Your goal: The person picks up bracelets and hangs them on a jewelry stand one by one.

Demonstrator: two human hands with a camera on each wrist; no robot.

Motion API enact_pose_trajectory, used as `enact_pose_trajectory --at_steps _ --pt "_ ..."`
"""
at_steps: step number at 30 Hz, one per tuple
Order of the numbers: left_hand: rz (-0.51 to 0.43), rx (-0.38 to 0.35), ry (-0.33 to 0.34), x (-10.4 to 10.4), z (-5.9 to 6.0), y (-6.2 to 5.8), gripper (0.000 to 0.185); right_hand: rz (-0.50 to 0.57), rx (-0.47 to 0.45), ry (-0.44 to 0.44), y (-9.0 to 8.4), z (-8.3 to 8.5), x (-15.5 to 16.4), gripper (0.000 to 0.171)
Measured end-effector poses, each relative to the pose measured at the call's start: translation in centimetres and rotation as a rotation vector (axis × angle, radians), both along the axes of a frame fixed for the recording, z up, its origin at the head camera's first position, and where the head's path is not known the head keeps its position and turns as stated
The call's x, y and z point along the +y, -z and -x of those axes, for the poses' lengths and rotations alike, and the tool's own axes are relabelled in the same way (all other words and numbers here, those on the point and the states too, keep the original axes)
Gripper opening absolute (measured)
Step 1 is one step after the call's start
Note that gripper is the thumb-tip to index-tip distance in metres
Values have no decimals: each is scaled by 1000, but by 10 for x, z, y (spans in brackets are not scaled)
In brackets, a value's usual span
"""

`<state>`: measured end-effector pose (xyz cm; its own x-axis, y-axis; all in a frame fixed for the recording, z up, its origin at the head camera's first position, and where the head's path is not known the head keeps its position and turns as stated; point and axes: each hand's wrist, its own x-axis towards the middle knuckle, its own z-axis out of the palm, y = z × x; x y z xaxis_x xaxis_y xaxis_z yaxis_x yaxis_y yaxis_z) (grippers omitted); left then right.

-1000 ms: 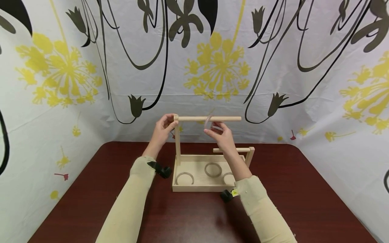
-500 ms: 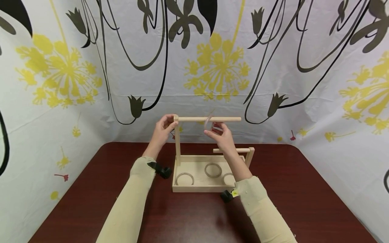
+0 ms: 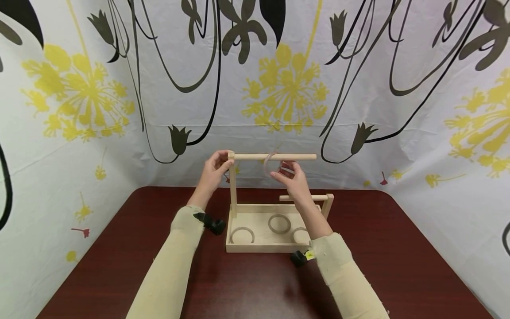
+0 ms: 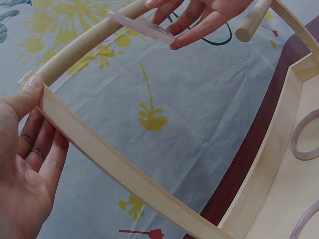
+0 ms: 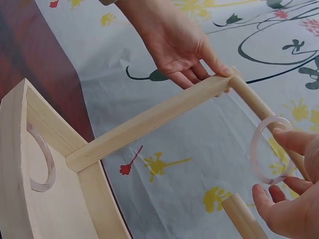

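Observation:
A wooden jewellery stand (image 3: 233,190) has a tall post with a long horizontal rod (image 3: 249,157). My left hand (image 3: 215,170) pinches the post's top corner, thumb in front and fingers behind in the left wrist view. Around the rod, near its middle, hangs a pale translucent bangle (image 5: 254,154). My right hand (image 3: 294,180) is just right of the bangle, fingers loosely bent and spread; in the right wrist view its fingertips (image 5: 281,134) lie at the bangle's edge. Whether they touch it is hard to tell.
The stand's tray base (image 3: 267,249) holds more bangles (image 3: 279,231) lying flat. A shorter rod (image 3: 314,197) on a low post stands at its right, partly behind my right forearm. The dark red table (image 3: 159,248) meets a patterned cloth backdrop (image 3: 239,110).
The bangle has shifted slightly left and turned on the rod. My right hand has drawn back a little to the right, its fingers loosened. The left hand keeps its place on the post.

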<state>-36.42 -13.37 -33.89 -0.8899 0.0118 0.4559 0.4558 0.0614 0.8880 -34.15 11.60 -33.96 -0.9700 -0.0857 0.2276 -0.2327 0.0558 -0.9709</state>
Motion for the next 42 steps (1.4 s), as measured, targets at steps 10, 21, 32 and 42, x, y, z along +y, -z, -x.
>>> enact_pose_trajectory --at_steps 10,21,32,42 --pt "3 -14 3 0 0 0 33 41 -11 -4 2 0 3 63" --pt "15 -8 -4 -1 0 1 33 70 4 -19 4 -2 4 65" --pt "15 -7 7 -1 -1 0 34 60 9 -12 5 -4 7 64" --pt "17 -26 19 -2 0 0 36 27 6 -22 8 -8 10 63"
